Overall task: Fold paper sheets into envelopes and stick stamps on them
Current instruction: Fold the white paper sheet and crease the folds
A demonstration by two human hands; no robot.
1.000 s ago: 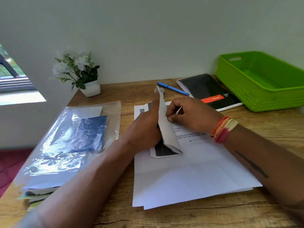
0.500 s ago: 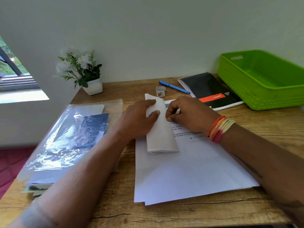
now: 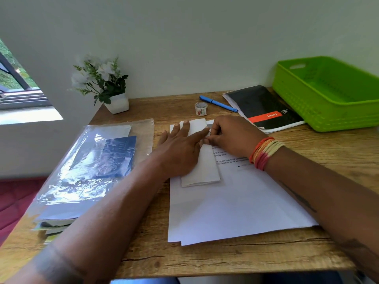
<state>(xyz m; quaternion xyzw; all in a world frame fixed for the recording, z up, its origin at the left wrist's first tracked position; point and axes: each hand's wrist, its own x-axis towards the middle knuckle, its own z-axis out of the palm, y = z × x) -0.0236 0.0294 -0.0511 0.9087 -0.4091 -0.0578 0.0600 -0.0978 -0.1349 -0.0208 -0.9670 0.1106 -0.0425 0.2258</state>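
A narrow folded white paper lies lengthwise on a stack of white sheets in the middle of the wooden desk. My left hand presses flat on the folded paper's left side, fingers spread. At the paper's right edge near its far end, my right hand pinches it with curled fingers. A small roll of stamps stands just beyond the paper, with nothing touching it.
A blue pen and a black notebook lie at the back right, beside a green plastic basket. A clear plastic sleeve holding papers covers the left side. A potted white flower stands at the back left.
The folded paper stood raised on edge a second ago; it is now laid flat on the stack. My left hand has gone from gripping it to pressing it down with flat fingers.
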